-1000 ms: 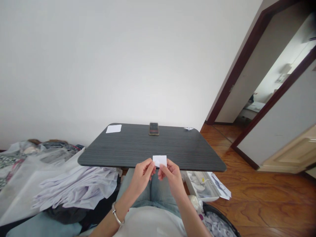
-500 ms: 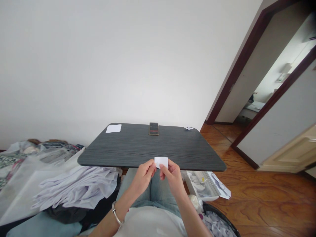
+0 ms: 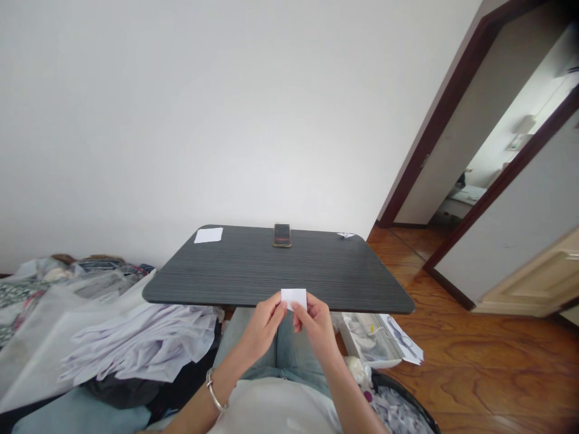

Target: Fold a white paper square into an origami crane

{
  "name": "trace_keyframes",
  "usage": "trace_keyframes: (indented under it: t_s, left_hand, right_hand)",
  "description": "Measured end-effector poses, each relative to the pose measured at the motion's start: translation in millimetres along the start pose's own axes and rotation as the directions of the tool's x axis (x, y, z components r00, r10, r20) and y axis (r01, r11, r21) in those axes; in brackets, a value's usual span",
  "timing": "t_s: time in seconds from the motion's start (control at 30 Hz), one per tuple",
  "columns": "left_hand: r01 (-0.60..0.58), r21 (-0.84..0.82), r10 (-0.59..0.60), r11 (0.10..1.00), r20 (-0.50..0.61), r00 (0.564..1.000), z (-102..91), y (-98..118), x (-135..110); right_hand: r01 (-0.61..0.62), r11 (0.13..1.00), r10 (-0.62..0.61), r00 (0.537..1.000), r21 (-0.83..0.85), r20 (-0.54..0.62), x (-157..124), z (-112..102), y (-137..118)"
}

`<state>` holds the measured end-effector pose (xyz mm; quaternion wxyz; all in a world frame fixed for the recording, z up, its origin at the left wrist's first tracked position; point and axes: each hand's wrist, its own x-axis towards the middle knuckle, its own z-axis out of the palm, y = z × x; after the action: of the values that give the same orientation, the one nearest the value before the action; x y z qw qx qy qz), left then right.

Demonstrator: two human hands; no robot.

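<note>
A small white piece of paper [image 3: 294,295] is pinched between my two hands at the near edge of the dark table [image 3: 253,265]. My left hand [image 3: 266,317] grips its left side, thumb on the near face. On the right side, my right hand [image 3: 314,319] holds it with the thumb pressed near the lower middle. The fingers behind the paper are hidden. At the table's far left corner lies a stack or sheet of white paper [image 3: 208,235]. A small folded white paper piece [image 3: 346,235] sits at the far right corner.
A phone-like dark object [image 3: 281,235] stands at the table's back middle, near the wall. Left of the table are piled clothes and white cloth [image 3: 149,343]. To the right, on the wooden floor, is a white box [image 3: 375,343] of items beside a bag of paper scraps [image 3: 398,413].
The paper has shifted slightly left in my hands. My left fingers and thumb have moved slightly along its left edge. The things on the table have stayed put.
</note>
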<state>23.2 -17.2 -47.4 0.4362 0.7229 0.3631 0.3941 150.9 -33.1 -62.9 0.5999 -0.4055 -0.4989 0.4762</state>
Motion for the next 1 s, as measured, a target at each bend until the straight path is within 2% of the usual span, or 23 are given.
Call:
trace_keyframes:
  t_s: [0.3,0.7,1.0]
  left_hand:
    - [0.021,-0.029,-0.024,0.999,-0.094,0.995,-6.7,-3,1]
    - [0.025,0.004,-0.024,1.000,-0.170,0.985,-8.7,-2,2]
    - [0.026,0.028,-0.021,0.999,-0.166,0.986,-8.1,-1,2]
  right_hand:
    - [-0.049,0.998,0.049,0.999,0.031,0.020,4,-12,-2]
    - [-0.049,0.999,0.049,0.998,0.009,0.043,4,-14,-2]
    - [-0.029,0.999,0.029,1.000,-0.033,0.005,3,-10,-1]
